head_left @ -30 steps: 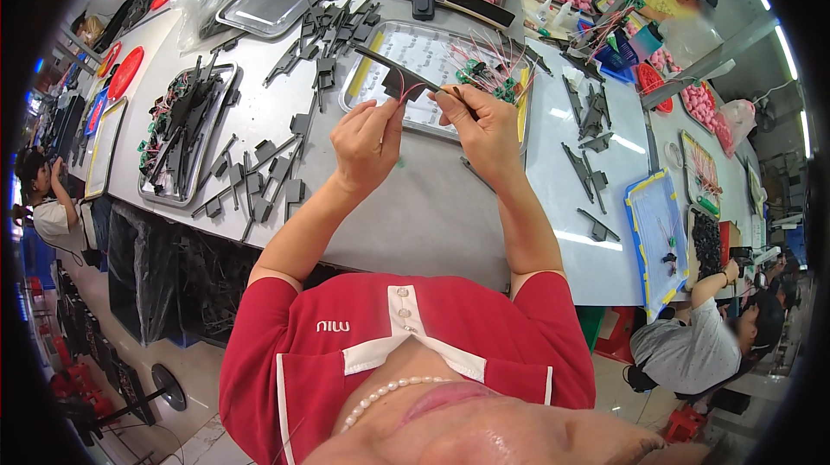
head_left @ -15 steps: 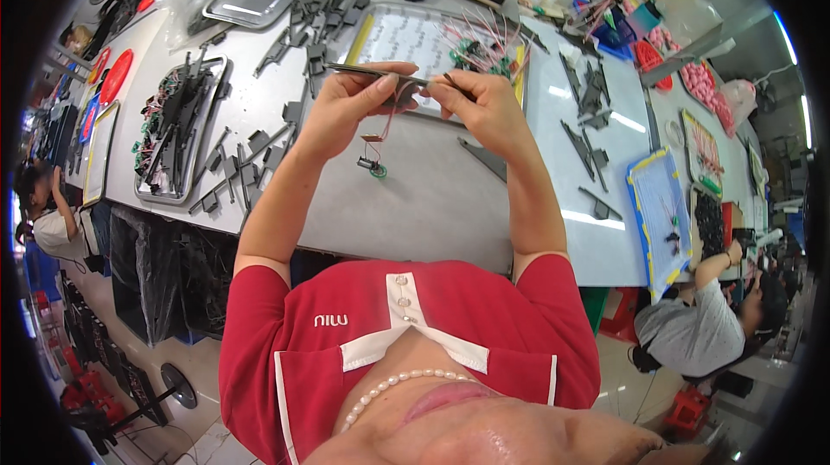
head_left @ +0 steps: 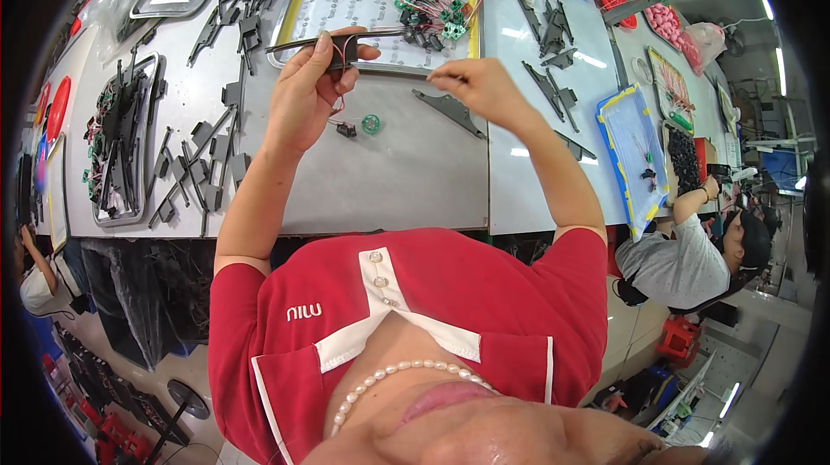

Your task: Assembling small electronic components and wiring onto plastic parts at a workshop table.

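Currently, left hand (head_left: 305,92): thumb and fingers closed on a dark plastic bar (head_left: 339,52), at the near left of a tray (head_left: 298,0)
Red wire (head_left: 338,105): trails nearward from the bar, by a green disc (head_left: 371,124)
Right hand (head_left: 486,92): fingers curled, apart from the bar; cannot tell whether they pinch anything
Dark bracket (head_left: 450,111): on the worktop (head_left: 406,188), just beside the right hand

The left grip (head_left: 303,95) pinches with thumb and fingers, while the right grip (head_left: 489,92) (fingers curled inward) hovers apart.
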{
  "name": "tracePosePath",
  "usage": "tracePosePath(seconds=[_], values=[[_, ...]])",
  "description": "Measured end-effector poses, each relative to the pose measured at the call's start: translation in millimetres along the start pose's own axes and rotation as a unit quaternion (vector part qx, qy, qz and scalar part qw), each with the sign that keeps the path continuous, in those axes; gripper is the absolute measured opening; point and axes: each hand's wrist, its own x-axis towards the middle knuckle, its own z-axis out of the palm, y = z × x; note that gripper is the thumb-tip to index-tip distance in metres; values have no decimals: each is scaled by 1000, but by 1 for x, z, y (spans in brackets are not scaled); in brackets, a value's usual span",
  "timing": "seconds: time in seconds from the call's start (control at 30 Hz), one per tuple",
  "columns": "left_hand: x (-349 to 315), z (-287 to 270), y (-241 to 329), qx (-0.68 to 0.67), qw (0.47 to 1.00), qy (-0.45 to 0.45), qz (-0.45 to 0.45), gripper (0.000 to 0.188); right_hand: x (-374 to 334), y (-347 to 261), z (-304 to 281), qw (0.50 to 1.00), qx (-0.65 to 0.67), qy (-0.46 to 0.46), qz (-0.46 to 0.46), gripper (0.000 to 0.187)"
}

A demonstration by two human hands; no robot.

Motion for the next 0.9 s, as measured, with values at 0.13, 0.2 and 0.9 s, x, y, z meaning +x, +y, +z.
tracePosePath(seconds=[0.13, 0.2, 0.9], values=[[-3, 0, -5, -29, 999, -10, 23, 37, 2, 17, 56, 972, -216, 1, -89, 22], [-6, -4, -6, -25, 999, -9, 37, 38, 1, 16, 64, 971, -226, -3, -77, 24], [-23, 3, -8, 63, 981, -113, 143, 71, -3, -66, 15, 857, 481, 179, -46, 15]])
